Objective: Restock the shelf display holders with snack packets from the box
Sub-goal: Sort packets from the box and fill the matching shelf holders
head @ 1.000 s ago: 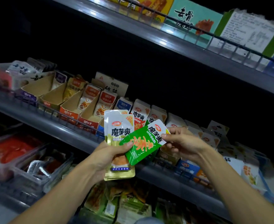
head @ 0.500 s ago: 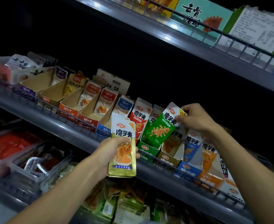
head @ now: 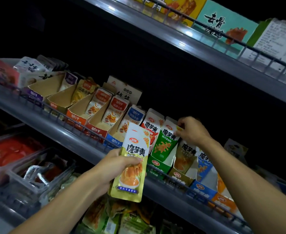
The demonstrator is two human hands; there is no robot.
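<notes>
My left hand (head: 115, 168) grips a small stack of gold snack packets (head: 132, 168) in front of the middle shelf. A green snack packet (head: 165, 144) stands upright in the green display holder (head: 157, 164), and my right hand (head: 192, 131) pinches its top right corner. To the right stand a gold holder (head: 179, 177) and a blue holder (head: 201, 190), each with packets in it. A red packet (head: 151, 128) stands just left of the green one.
A row of cardboard holders (head: 81, 114) runs along the wire-fronted middle shelf (head: 63, 132); several on the left are partly bare. Boxes (head: 226, 26) line the top shelf. Clear tubs (head: 20, 159) and loose packets (head: 105, 217) fill the level below.
My right hand carried the green packet from in front of the gold ones up to the shelf and set it down into the green holder. My left hand keeps its hold on the gold packets.
</notes>
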